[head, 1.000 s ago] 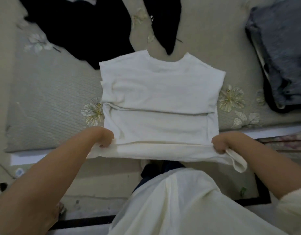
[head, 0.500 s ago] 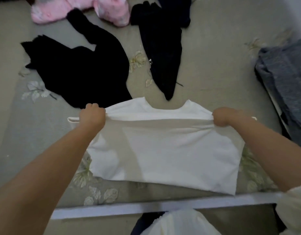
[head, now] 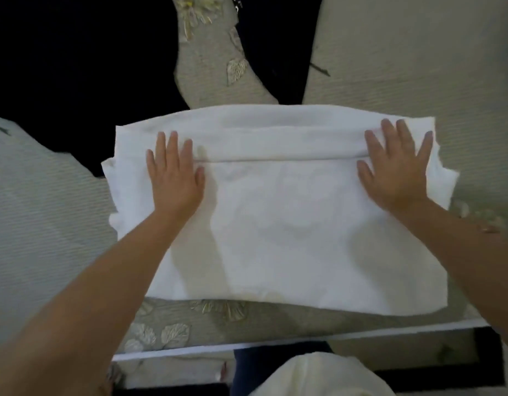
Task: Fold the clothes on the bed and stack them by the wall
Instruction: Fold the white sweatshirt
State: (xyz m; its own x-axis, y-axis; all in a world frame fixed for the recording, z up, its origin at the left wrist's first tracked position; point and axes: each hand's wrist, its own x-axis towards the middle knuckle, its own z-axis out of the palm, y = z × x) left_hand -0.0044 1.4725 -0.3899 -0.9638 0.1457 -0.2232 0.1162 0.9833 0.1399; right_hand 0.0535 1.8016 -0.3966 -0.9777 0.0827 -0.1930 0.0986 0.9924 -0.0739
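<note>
A white T-shirt [head: 278,224] lies folded in half on the bed, its hem brought up to the far edge. My left hand [head: 174,175] presses flat on the shirt's left part with fingers spread. My right hand [head: 395,170] presses flat on the right part, near the sleeve. Neither hand holds any cloth.
A black garment [head: 75,67] lies spread at the far left, partly under the shirt's corner. Another black garment [head: 275,44] lies beyond the shirt's far edge. The grey-green flowered bedspread [head: 418,52] shows at the right. The bed's white front edge [head: 218,348] runs close to my body.
Both hands carried the shirt's hem from the near edge up over the shirt to the collar, let go, and now lie flat on the folded cloth. The camera has come closer.
</note>
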